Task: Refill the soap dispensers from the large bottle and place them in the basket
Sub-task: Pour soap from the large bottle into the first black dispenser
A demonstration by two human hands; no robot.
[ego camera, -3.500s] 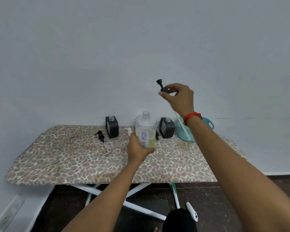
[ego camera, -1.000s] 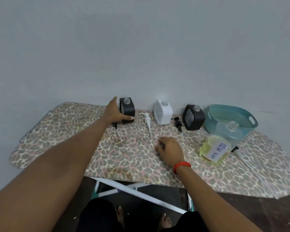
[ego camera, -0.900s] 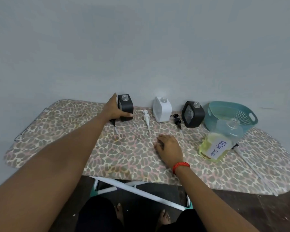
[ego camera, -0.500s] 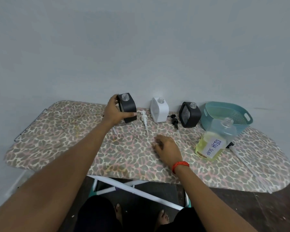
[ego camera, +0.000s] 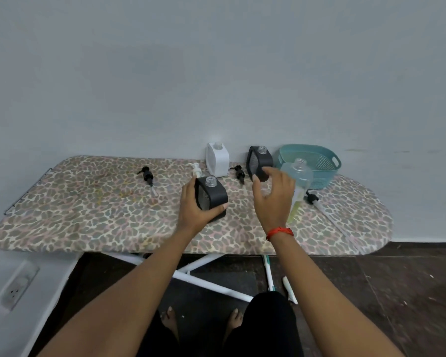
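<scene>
Dispensers stand uncapped, none in the basket; your left hand grips a black one; your right hand hovers open by the large bottle.

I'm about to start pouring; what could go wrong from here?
The large bottle stands uncapped just behind the open right hand; a bump could tip soap onto the board cover. The black dispenser gripped by the left hand has a narrow neck, so pouring may miss it.
</scene>
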